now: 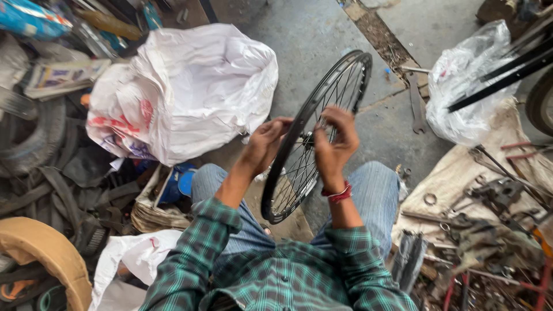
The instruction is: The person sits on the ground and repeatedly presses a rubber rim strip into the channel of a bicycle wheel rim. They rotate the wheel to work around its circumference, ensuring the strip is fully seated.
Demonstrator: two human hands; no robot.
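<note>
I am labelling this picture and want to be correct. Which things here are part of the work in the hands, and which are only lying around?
In the work:
- bicycle wheel, upright between the knees
- left hand on its rim
- right hand at its spokes

Lying about:
- white sack
- flat wrench on the floor
- clear plastic bag
- old tyres
- metal tools on cloth

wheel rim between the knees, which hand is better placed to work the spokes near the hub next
Probably the right hand: its fingers are already in among the spokes by the hub of the wheel rim. The left hand sits on the outer side at the rim's edge, better suited to steadying it.
</note>
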